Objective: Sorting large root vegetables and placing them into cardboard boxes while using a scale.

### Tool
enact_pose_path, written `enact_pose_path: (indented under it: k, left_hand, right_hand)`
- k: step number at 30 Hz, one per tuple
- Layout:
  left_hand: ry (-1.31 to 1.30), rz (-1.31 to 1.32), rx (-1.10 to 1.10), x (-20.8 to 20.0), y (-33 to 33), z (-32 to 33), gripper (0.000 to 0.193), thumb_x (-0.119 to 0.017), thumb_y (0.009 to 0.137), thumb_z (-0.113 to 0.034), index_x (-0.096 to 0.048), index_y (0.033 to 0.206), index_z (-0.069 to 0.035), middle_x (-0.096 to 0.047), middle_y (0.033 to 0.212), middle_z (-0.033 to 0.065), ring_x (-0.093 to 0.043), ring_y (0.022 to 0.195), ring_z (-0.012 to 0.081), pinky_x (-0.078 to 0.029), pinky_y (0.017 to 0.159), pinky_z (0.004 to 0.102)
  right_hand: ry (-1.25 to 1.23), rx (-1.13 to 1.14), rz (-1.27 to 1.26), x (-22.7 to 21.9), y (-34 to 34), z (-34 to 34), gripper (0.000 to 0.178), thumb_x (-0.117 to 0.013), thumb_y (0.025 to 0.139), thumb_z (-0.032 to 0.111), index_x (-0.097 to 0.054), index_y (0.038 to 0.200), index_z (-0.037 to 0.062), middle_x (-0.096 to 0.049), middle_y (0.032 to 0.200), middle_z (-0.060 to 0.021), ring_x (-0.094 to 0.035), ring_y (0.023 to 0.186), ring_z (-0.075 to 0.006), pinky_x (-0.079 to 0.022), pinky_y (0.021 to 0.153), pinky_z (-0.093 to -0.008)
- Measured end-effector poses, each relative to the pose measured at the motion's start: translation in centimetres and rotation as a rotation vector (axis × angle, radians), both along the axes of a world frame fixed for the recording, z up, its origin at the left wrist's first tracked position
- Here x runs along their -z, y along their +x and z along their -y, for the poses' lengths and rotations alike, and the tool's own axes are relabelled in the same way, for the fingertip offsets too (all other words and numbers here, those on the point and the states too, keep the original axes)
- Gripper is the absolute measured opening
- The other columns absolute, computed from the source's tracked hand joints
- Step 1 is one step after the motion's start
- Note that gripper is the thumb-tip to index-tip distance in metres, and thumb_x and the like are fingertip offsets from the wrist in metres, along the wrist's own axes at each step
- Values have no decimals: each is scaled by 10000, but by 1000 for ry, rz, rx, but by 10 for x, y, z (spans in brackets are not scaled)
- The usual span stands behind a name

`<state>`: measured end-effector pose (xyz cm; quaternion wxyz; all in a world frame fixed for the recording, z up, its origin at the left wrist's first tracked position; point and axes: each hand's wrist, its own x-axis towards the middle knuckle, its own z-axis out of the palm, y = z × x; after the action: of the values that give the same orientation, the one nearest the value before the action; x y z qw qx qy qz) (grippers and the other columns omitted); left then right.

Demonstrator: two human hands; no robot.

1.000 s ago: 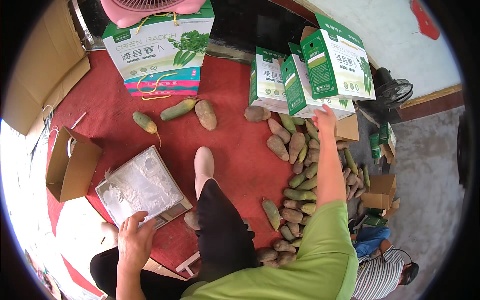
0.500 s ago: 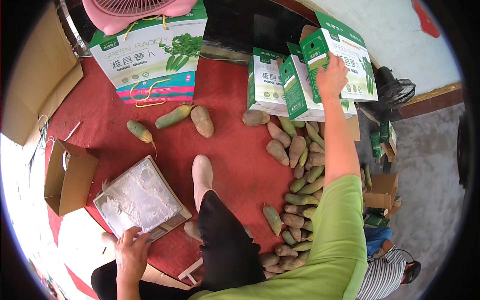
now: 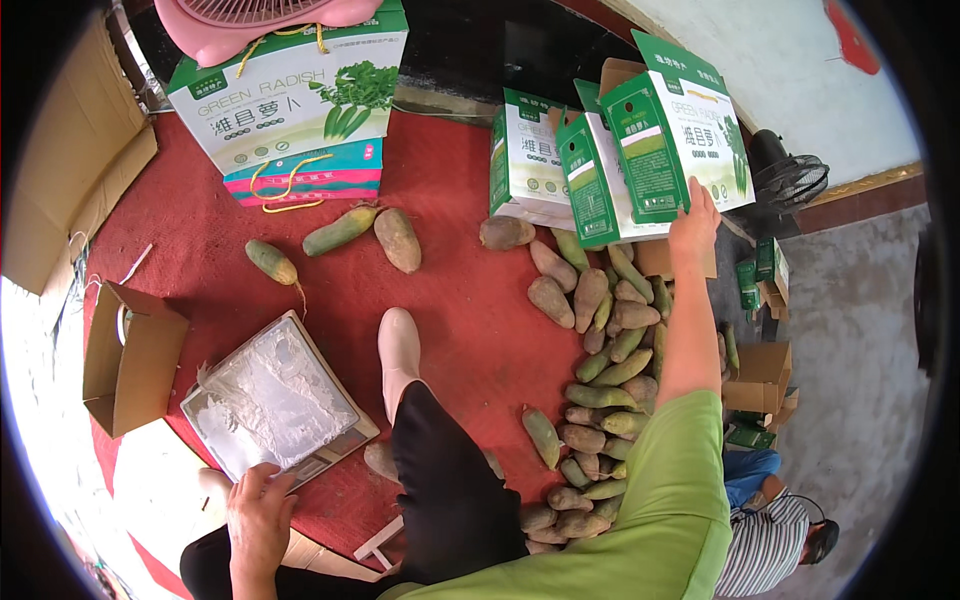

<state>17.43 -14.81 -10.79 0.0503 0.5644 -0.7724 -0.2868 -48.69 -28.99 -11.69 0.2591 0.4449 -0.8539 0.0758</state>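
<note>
My right hand [image 3: 694,222] reaches out to the far right, its fingers extended against the lower front edge of a green-and-white radish carton [image 3: 700,135]. The carton's top flap stands up; my thumb is hidden. Two similar cartons stand to its left, the nearer one a green-sided carton [image 3: 590,170]. At the lower left, my left hand [image 3: 258,515] rests with loosely bent fingers apart and nothing in them. It is beside the near edge of a flat scale [image 3: 275,395] whose top is covered in crinkled whitish film.
Many green radishes [image 3: 600,397] lie heaped along my right side on the red carpet [image 3: 470,330]. A pink fan [image 3: 265,25] sits atop a large gift carton [image 3: 290,100]. An open brown box [image 3: 135,355] stands left of the scale. A person in a striped shirt [image 3: 765,550] is at the lower right.
My right hand has slid from the carton's upper green side down to its lower front edge, and more of that side shows. My left hand has hardly moved.
</note>
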Motion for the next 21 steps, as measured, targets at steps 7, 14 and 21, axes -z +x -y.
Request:
enact_pose_path:
  k: [7,14,21]
  left_hand:
    - [-15,-12,-23,0,-3,1,279,-718,660,-9,-661,931,-40,-586,999,100,-586,842,296,-465,758,424]
    - [43,-4,-25,8,-3,7,278,-719,664,-17,-660,935,-38,-587,992,103,-588,850,302,-463,759,423]
    - [97,14,-49,21,7,16,266,-712,660,-16,-657,920,-27,-589,956,112,-588,851,319,-465,761,431]
  right_hand:
    - [-90,-13,-86,-13,31,-8,543,-654,775,16,-557,1278,197,-558,1260,-92,-506,1141,-331,-474,890,-431]
    - [84,-150,425,-3,69,87,563,-670,789,135,-497,1323,93,-617,1136,-173,-594,1016,-353,-468,874,-458]
    - [-89,-107,911,20,64,171,792,-721,784,186,-290,1422,-1,-594,1161,-256,-681,738,-273,-546,651,-376]
